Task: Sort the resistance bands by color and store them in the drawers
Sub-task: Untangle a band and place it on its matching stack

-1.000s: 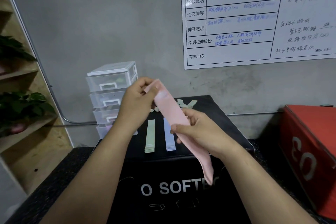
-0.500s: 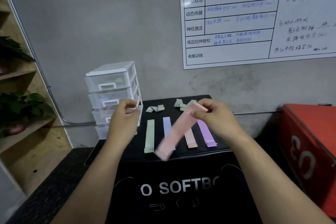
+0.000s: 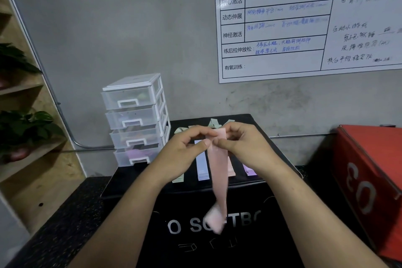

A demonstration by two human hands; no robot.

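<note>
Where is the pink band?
In the head view, the pink band hangs in the middle, its top pinched by the left hand and the right hand, over the black box, right of the drawers.

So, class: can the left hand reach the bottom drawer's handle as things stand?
Probably yes: nothing lies between the left hand and that handle, though it pinches the pink band and must let go.
</note>
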